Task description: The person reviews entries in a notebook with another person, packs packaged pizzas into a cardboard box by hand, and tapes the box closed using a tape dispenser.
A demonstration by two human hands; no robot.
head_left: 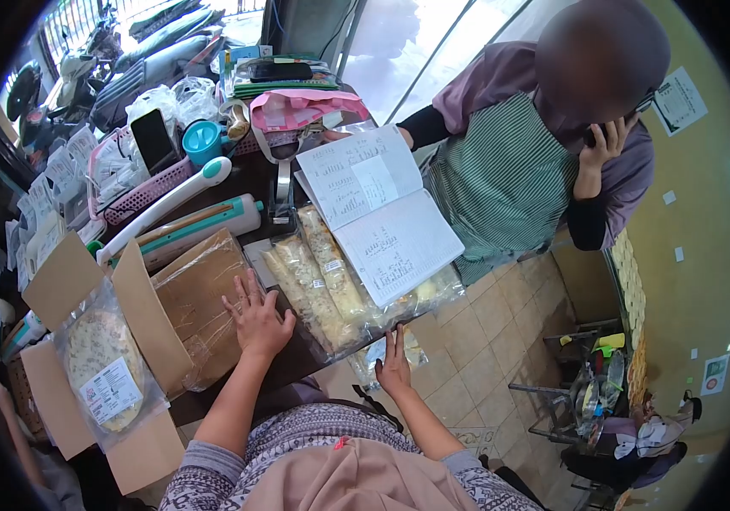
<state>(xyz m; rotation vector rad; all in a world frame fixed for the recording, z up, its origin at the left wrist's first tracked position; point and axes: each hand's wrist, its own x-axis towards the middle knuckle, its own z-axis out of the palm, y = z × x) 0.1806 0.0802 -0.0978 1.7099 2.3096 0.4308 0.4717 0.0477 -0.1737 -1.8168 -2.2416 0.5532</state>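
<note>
Beige scarf cloth [348, 479] lies nearest the camera, over the wearer's patterned top [297, 430]. At far left, an open box [156, 317] has its flaps spread, and between them sits a bagged, round, flat food [97, 345] with a white label [111, 390]. Beyond it on the dark worktop [250, 179] is a pink basket [145, 189]. Next comes a brown box [199, 281] in clear wrapping. The left hand [260, 324] rests palm down on its right side, fingers spread, its grip loose with hold of nothing. Just beside are bags of bread [322, 285], side by side at the worktop's edge. An open notebook [382, 217] lies partly over them. The right hand [393, 366] has its fingertips at their near edge; whether its grip has hold of them I cannot tell. At right stands a co-worker in a striped apron [501, 183], one hand [605, 146] raised beside the head.
</note>
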